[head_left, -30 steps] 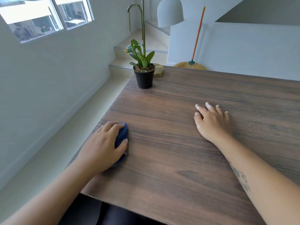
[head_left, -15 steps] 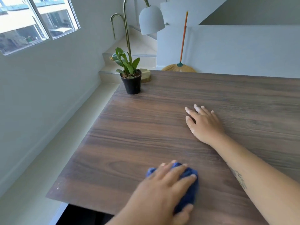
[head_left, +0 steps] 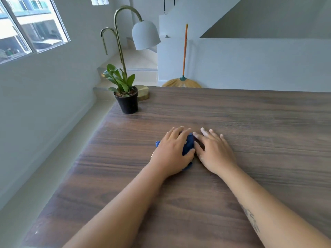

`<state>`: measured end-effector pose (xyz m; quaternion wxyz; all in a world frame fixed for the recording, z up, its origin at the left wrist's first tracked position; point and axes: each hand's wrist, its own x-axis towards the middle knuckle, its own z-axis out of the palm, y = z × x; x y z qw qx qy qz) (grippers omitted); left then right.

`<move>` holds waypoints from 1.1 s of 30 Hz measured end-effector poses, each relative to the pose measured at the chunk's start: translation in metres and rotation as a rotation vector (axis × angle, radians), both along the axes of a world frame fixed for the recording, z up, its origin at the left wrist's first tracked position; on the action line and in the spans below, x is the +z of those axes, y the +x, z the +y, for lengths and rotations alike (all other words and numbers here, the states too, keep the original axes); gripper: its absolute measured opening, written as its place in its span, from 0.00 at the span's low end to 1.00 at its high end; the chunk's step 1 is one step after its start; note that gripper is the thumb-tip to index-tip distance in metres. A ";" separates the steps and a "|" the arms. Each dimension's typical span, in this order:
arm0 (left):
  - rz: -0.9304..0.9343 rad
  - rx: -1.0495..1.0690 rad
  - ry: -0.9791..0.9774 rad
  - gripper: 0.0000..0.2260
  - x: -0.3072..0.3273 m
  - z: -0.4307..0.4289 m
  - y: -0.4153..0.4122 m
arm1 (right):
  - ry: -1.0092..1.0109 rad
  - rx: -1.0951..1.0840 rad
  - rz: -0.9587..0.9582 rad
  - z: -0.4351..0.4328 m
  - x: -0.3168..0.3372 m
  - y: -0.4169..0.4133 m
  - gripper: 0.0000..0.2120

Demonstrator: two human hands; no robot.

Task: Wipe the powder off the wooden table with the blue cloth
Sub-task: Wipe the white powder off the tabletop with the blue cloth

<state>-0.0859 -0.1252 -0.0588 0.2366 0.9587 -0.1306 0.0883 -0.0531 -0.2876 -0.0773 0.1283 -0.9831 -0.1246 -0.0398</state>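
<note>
The table (head_left: 232,111) is dark wood with long grain lines running across it, its left edge slanting toward the near corner. A few pale specks sit near that near-left corner; elsewhere the top looks bare of powder, though blur makes that hard to judge.

The left hand (head_left: 172,151) lies palm-down on the cloth (head_left: 188,144), fingers spread over it and the thumb wrapped along its right side, pressing it flat to the wood in the middle of the table. Only blue bits of the cloth show between and around the fingers. The right hand (head_left: 213,151) lies flat just beside it, fingers spread on the bare wood, its thumb touching the cloth's edge and gripping nothing.

At the far-left corner stands a plant (head_left: 123,86) in a black pot, with a lamp (head_left: 145,35) on a brass base just behind it. Beyond the table a broom (head_left: 183,68) leans against a white wall. A window (head_left: 30,29) is set in the left wall, and pale steps rise behind the lamp.
</note>
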 end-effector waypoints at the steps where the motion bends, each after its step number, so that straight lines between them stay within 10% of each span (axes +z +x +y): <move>1: 0.014 -0.015 -0.041 0.29 0.003 0.004 -0.004 | 0.030 0.002 -0.014 -0.001 0.000 0.000 0.22; 9: 0.130 0.030 0.083 0.44 -0.009 0.078 -0.034 | 0.410 0.125 -0.032 0.009 0.005 -0.009 0.24; 25: 0.034 0.075 0.120 0.35 -0.014 0.068 -0.035 | 0.181 0.239 -0.396 0.008 0.021 -0.007 0.18; 33: -0.002 0.063 0.119 0.32 -0.013 0.070 -0.030 | 0.046 0.201 -0.167 0.013 0.027 -0.008 0.31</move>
